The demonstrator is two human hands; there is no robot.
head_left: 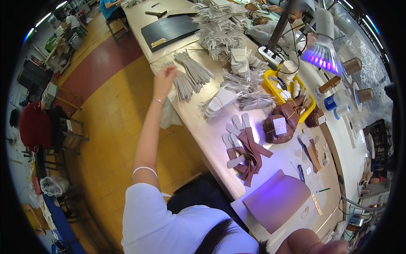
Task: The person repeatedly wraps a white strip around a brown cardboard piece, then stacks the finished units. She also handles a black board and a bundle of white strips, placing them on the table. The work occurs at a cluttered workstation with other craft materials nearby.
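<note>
Seen from my distant station, the left grip point(165, 79) reached out over the far-left edge of a pale tabletop point(202, 131), its fingers partly curled beside a fanned bundle of grey strips point(183, 86). I could not tell whether the fingertips had hold of anything, or touched the strips. The bundle lay near the tabletop's edge, with a second grey bundle point(195, 67) just beyond it. My right grip point(334, 247), blurred and cut by the lower edge of the view, came in past a gold bracelet point(314, 244); its state I could not make out. Behind the bundles stood a tall stack of grey pieces point(222, 27), to the right of a black board point(169, 31). Nearer my side, brown strips with grey ends point(252, 148) lay in a loose heap, above a curled brown sheet point(277, 199). A lamp point(324, 25) cast violet light from the right, near a yellow basket point(271, 88).
</note>
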